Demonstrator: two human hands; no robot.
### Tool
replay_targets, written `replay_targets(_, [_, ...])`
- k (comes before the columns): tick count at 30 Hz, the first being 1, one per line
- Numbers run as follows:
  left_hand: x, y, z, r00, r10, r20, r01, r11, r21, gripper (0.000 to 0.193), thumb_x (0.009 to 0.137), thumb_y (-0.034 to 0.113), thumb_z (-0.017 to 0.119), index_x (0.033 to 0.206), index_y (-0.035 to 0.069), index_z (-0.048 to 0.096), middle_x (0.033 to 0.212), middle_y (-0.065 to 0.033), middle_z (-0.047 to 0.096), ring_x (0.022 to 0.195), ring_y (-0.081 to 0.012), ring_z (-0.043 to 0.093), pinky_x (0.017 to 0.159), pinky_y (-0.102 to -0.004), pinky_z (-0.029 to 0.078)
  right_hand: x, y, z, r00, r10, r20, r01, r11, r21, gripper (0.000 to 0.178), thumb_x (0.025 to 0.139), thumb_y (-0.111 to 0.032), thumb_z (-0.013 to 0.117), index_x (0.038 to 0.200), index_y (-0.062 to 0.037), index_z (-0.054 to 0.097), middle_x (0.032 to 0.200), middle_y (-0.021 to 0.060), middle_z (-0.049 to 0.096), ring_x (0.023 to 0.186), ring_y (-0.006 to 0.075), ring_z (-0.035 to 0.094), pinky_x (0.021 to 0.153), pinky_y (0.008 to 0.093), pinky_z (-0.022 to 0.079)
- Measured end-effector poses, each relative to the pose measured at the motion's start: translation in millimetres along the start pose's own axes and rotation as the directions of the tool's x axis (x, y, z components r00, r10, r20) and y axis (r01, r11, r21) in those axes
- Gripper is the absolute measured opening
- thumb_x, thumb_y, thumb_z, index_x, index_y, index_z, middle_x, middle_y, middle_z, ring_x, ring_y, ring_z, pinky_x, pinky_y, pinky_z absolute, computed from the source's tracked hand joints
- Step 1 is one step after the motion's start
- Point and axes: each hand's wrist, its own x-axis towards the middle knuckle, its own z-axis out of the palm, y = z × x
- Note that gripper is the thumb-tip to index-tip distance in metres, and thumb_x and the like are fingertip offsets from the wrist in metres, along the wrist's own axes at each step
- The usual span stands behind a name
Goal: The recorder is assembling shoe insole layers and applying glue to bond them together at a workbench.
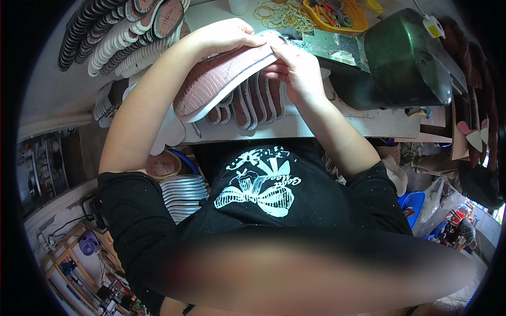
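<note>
A long shoe sole (211, 83) with a pinkish-brown ribbed face and a white edge slants above the white worktable. My left hand (229, 38) pinches its far end, thumb and fingers pressed together on the upper side. At the same end my right hand (299, 73) grips the white edge between thumb and fingers, the lower fingers curled in. Beneath the held piece, a row of similar brown soles with pale rims (258, 102) lies on the table. The green machine's flat metal bed (337, 50) is close to my right hand.
A dark green machine body (403, 60) stands at the right. Behind it are a yellow basket (356, 16) with scissors and tools, and tangled pale bands (284, 17). Stacked soles (126, 39) fill the far left. Silvery stacked pieces (182, 197) sit below the table edge.
</note>
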Motion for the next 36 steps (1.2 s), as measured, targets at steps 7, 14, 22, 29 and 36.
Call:
replay_targets(7, [-25,20,19,0.989,-0.143,-0.037,0.136,0.979,-0.151,0.037,0.081,0.045,0.065,0.075,0.009,0.063,0.06,0.0031,0.053,0.051,-0.0051,0.049,0.047,-0.0191,0.038,-1,1,-9,0.999,-0.037,-0.002,0.037,0.999,-0.019,0.027,0.086,-0.026,0.062,0.089,0.0002,0.065,0.077,0.0072,0.067,0.064,0.0108,0.064,0.055,0.0206,0.05])
replay_targets(14, [-26,19,27,0.989,-0.12,-0.088,0.106,0.983,-0.147,0.037,0.08,0.047,0.064,0.076,0.01,0.064,0.061,0.0023,0.053,0.05,-0.0048,0.049,0.045,-0.0197,0.038,2,4,-11,0.998,-0.067,0.017,0.067,0.998,-0.005,0.025,0.087,-0.024,0.062,0.087,0.0003,0.066,0.076,0.0066,0.066,0.064,0.0105,0.064,0.054,0.0199,0.05])
replay_targets(22, [-20,17,35,0.977,-0.16,-0.143,0.101,0.93,-0.354,0.038,0.085,0.044,0.059,0.076,0.008,0.064,0.061,0.0009,0.057,0.047,-0.004,0.05,0.041,-0.0184,0.036,-4,2,-13,0.998,-0.045,0.042,0.042,0.996,0.08,0.021,0.083,-0.02,0.066,0.086,0.0007,0.064,0.074,0.0057,0.064,0.061,0.0108,0.061,0.053,0.0209,0.048])
replay_targets(29, [-11,16,25,0.949,-0.307,-0.071,0.262,0.894,-0.364,0.047,0.088,0.047,0.055,0.075,0.003,0.064,0.05,-0.0018,0.055,0.038,-0.0071,0.052,0.035,-0.0181,0.037,-47,-12,-34,0.88,0.317,0.354,-0.235,0.938,-0.254,0.022,0.08,-0.021,0.07,0.084,-0.0002,0.068,0.074,0.0027,0.064,0.064,0.0077,0.057,0.061,0.0208,0.043])
replay_targets(36, [14,11,6,0.962,-0.256,-0.092,0.235,0.953,-0.19,0.053,0.089,0.052,0.051,0.064,0.006,0.06,0.043,-0.0009,0.05,0.033,-0.0059,0.043,0.032,-0.0198,0.029,-60,4,-21,0.957,0.13,0.26,-0.113,0.99,-0.079,0.021,0.086,-0.017,0.064,0.093,0.0016,0.067,0.084,0.0047,0.067,0.075,0.0085,0.06,0.071,0.0239,0.048])
